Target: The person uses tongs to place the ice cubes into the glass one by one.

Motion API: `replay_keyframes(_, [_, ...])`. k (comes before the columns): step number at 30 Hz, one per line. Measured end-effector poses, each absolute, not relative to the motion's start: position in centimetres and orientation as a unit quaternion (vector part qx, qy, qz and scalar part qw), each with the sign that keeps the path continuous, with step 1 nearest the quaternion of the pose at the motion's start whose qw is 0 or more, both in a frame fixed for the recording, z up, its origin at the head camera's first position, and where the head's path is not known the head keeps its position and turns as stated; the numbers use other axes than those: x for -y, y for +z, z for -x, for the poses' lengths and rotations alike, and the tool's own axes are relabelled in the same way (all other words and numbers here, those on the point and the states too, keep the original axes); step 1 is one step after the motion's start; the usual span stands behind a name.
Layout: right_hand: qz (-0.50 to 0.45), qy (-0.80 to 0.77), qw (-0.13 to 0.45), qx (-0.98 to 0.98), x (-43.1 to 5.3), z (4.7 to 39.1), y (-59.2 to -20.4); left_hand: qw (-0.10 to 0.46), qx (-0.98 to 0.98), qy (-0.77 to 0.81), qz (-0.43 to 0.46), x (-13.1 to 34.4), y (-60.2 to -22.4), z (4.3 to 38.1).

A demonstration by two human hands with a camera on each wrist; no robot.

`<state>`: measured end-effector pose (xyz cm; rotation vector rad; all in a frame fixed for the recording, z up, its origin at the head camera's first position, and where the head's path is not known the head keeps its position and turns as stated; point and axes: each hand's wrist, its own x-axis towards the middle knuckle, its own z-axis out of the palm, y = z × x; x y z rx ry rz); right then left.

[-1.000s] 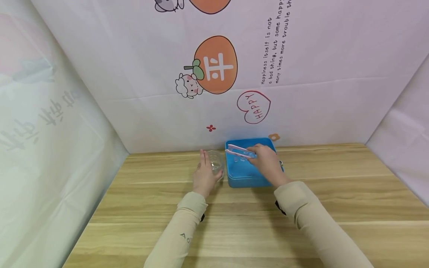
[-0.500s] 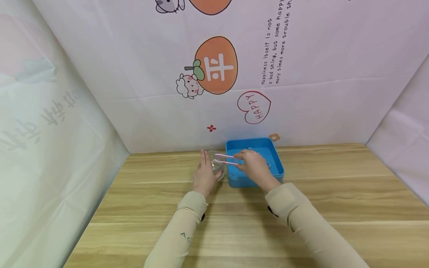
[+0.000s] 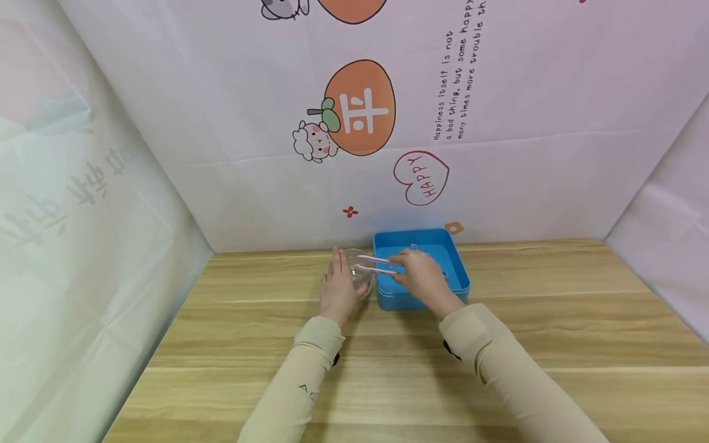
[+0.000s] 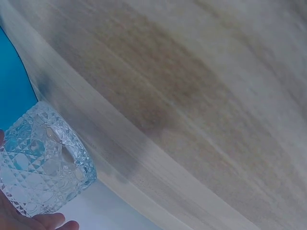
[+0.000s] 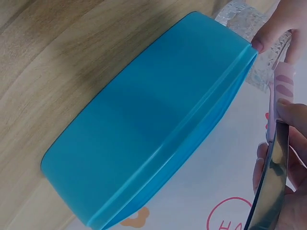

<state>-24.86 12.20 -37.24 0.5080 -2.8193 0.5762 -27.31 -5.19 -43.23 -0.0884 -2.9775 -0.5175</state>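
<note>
My left hand (image 3: 338,292) holds a clear cut-glass cup (image 4: 48,163), thumb on the near side and fingers along its left side. The glass stands on the table just left of a blue box (image 3: 421,300). My right hand (image 3: 423,277) grips a pair of tongs (image 5: 273,167) with a metal body and pink tips. Those pink tips reach left over the mouth of the glass and stand slightly apart. In the head view, the right hand is above the open box, hiding part of its inside. A few small clear pieces show on the box floor.
A wooden table (image 3: 388,381) runs under everything. Close behind the box and glass rises a white printed cloth (image 3: 249,203). Another white cloth (image 3: 83,277) hangs along the left side.
The right hand and tongs have moved left from over the blue box to over the glass, then stayed there for the last half second. The left hand has kept its place on the glass.
</note>
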Motion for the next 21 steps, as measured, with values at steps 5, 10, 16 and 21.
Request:
replay_keyframes(5, [-0.175, 0.194, 0.123, 0.958, -12.3, 24.9, -37.4, 0.058, 0.981, -0.182, 0.029, 5.1, -43.2, 27.3])
replay_keyframes(10, [-0.176, 0.188, 0.138, 0.956, -12.4, 25.1, -37.4, 0.064, 0.981, -0.183, 0.028, 5.2, -43.2, 27.2])
replay_keyframes(16, [-0.139, 0.204, 0.150, 0.957, -13.3, 25.7, -37.8, 0.067, 0.981, -0.180, 0.028, 5.3, -43.2, 27.2])
replay_keyframes(21, [-0.103, 0.205, 0.159, 0.960, -15.1, 26.2, -38.3, 0.071, 0.981, -0.180, 0.031, 5.2, -43.2, 27.2])
